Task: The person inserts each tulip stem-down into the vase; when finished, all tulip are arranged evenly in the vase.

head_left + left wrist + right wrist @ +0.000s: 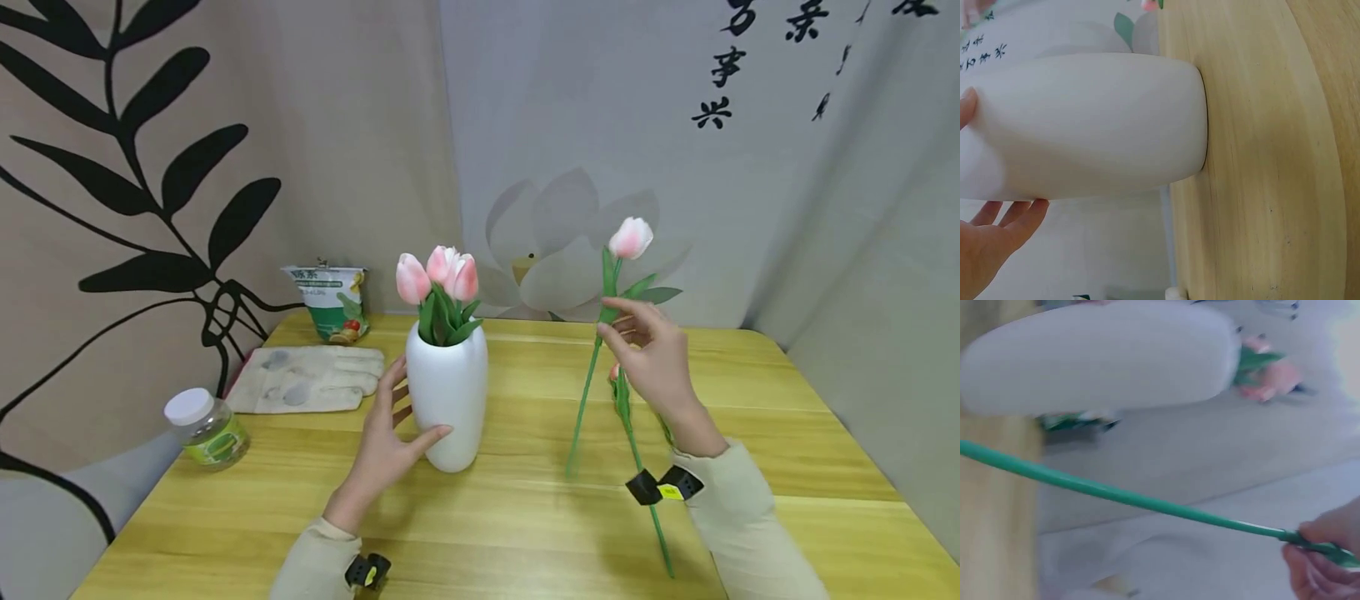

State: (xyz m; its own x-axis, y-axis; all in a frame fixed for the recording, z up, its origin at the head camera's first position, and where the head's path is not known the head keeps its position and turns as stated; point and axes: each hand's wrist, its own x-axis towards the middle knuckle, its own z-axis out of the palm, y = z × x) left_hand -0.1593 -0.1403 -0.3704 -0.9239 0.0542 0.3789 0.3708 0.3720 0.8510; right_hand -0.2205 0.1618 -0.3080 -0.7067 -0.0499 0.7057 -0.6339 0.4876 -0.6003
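A white vase (448, 392) stands upright on the table with several pink artificial tulips (442, 273) in its mouth. My left hand (393, 442) holds the vase from the left, thumb across its front and fingers round its side. In the right wrist view, my right hand (1319, 559) pinches a tulip's green stem (1147, 501) just by its leaves. That tulip's pale pink bloom (631, 238) points up, right of the vase and above the table. Another tulip (637, 450) lies on the table beneath my right hand, partly hidden by the hand and wrist camera.
To the left are a clear jar with a white lid (206, 425), a pair of pale work gloves (307, 379) and a green-and-white snack bag (330, 304). The wooden table (810, 500) ends at a printed curtain (570, 150) behind.
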